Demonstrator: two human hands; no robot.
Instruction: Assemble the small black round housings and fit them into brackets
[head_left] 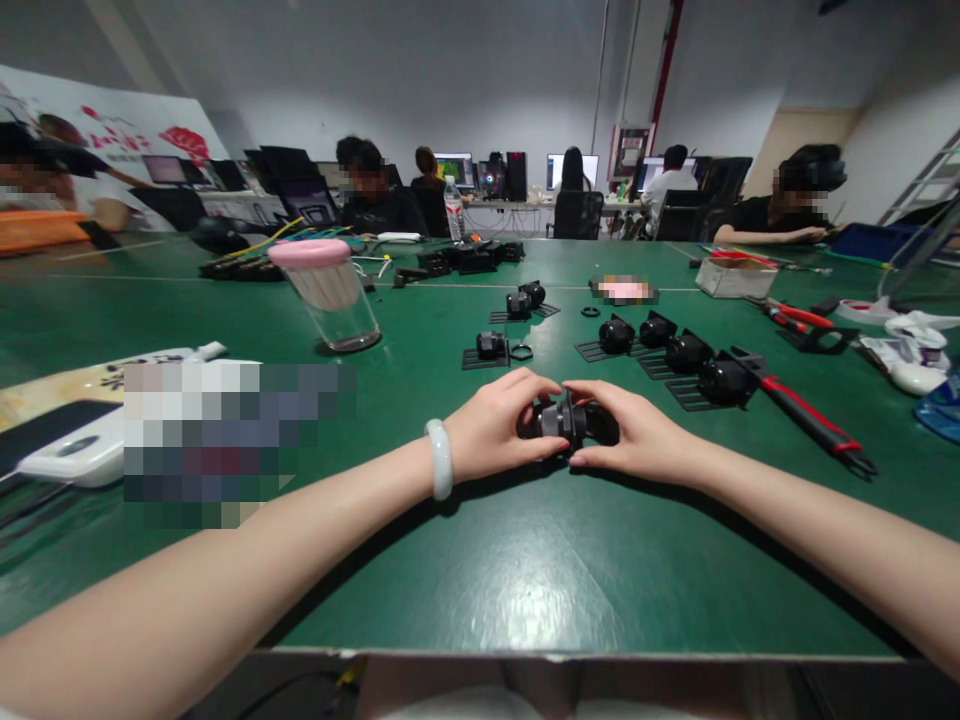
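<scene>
Both of our hands close on one small black part (568,420), which lies on the table (525,570) in the near middle, just ahead of us. Our left hand (491,430) wraps its left end and our right hand (637,437) its right end. Fingers curl over the top and thumbs tuck in on the near side, so only the ribbed centre shows between them. We judge it to be hard moulded plastic, perhaps with some metal inside. It should be stiff, light enough for fingertips, and not slippery thanks to its ridges, though small details could snap if twisted hard. The two ends look the safest places to hold, as we do. A pale bracelet (439,458) sits on our left wrist.

The table is green, smooth and slightly glossy, firm and flat. To the right, farther off, stand several similar black units (686,352), with a red-handled screwdriver (806,415) beside them. A clear cup (334,295) with a pink lid stands far left. Beyond, people (375,190) sit at the far edge and at monitors (454,168) in a grey-walled room.
</scene>
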